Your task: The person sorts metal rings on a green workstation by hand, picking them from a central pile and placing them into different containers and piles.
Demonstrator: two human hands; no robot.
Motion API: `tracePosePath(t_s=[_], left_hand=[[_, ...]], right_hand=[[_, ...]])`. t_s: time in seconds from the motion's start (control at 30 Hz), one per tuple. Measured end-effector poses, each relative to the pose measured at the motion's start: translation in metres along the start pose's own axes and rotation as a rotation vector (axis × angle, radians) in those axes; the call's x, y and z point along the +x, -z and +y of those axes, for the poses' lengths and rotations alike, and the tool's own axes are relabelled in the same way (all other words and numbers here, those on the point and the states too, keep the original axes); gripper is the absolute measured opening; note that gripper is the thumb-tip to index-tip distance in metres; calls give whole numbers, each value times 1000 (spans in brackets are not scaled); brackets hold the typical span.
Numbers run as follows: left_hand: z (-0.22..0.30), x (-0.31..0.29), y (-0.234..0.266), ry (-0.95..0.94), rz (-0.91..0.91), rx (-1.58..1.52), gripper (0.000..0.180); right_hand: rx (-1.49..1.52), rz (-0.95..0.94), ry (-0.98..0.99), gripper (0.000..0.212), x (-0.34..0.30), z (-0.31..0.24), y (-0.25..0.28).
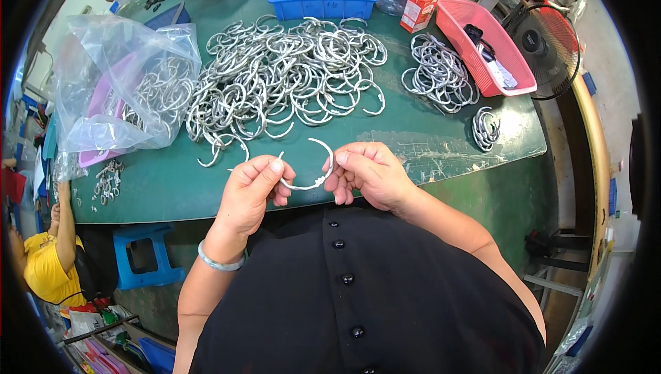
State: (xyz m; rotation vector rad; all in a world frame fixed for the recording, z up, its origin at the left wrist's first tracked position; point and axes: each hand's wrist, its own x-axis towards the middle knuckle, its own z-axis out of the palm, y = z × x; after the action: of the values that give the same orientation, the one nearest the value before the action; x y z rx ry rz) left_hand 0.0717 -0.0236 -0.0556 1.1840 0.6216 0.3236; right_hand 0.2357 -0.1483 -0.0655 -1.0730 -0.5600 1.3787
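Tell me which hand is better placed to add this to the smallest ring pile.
Probably the right hand: it is at the open ring and nearer the smallest ring pile; the left hand, also at the ring, is farther away.

the open ring [303, 187] at the centre is silvery, as are the heaped rings [289, 71] above it. the table [165, 183] is green, with pale scratches at right. up top, the tray [323, 9] is blue; at upper right, the basket [463, 50] is pink, the carton [418, 9] red and white. the shirt [289, 291] at bottom is black.
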Motion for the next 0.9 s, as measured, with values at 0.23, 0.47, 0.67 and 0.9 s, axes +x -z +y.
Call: tracePosePath(t_s=[0.23, 0.47, 0.67, 0.9], left_hand=[[0, 0, 0, -11, 5, -4, 25], [-7, 2, 6, -35, -37, -129, 24], [-12, 3, 4, 13, -45, -128, 21], [-14, 3, 5, -3, -27, -155, 21]], right_hand=[[-34, -5, 15, 21, 0, 1, 1], [-231, 31, 160, 16, -4, 0, -4], [-271, -65, 262, 12, -7, -1, -11], [-466, -110, 414, 6, -8, -3, -9]])
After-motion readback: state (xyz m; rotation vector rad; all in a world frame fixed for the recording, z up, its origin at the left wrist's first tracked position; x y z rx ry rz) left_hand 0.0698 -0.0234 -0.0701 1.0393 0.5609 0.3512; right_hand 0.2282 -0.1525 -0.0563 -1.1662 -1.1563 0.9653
